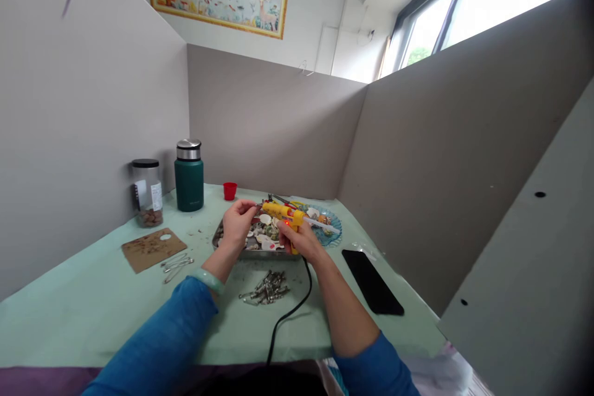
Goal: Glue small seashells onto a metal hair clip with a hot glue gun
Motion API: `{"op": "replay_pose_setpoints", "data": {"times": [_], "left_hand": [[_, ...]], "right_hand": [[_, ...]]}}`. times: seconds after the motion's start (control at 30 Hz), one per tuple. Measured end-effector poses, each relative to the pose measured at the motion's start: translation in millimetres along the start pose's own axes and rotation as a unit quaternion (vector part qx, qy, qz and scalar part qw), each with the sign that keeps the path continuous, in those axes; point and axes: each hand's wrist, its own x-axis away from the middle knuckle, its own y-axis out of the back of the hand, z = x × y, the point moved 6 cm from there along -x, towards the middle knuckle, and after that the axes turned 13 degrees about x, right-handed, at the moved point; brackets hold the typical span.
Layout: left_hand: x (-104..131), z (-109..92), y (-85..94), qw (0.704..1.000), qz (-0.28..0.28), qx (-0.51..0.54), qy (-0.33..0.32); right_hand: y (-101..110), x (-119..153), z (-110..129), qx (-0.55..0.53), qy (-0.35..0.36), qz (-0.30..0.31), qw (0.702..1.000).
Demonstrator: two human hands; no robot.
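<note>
My right hand (299,239) is wrapped round the handle of a yellow hot glue gun (283,214). A red light glows on the gun, and a whitish glue stick (322,224) juts from its back. My left hand (239,223) pinches a small item close to the nozzle; it is too small to name. Beneath both hands lies a metal tray (264,254) of shells and small pieces. A pile of small metal clasps (268,289) rests on the table in front of the tray. The gun's black cord (297,308) runs toward me.
At the left stand a green thermos (189,182) and a clear jar (147,192). Brown cardboard (151,249) and several large safety pins (176,265) lie nearby. Behind is a red cup (229,191). A blue plate (338,229) and black phone (372,281) are at the right. Grey partitions enclose the table.
</note>
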Motion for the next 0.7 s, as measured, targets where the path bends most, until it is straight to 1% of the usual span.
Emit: {"op": "replay_pose_setpoints", "data": {"times": [0.17,0.3,0.47,0.7], "left_hand": [[0.2,-0.1,-0.9,1.000,0.003,0.004,0.000],[-0.7,1.6,0.1,1.000,-0.001,0.003,0.002],[0.6,-0.4,-1.2,1.000,0.002,0.000,0.004],[0.9,-1.0,-0.8,1.000,-0.001,0.001,0.003]], "right_hand": [[0.9,-0.5,-0.5,-0.002,-0.003,-0.007,1.000],[-0.4,-0.2,0.8,-0.002,-0.001,0.002,1.000],[1.3,0.9,1.4,-0.002,-0.002,-0.013,1.000],[1.5,0.4,-0.6,0.009,-0.009,-0.014,1.000]]}}
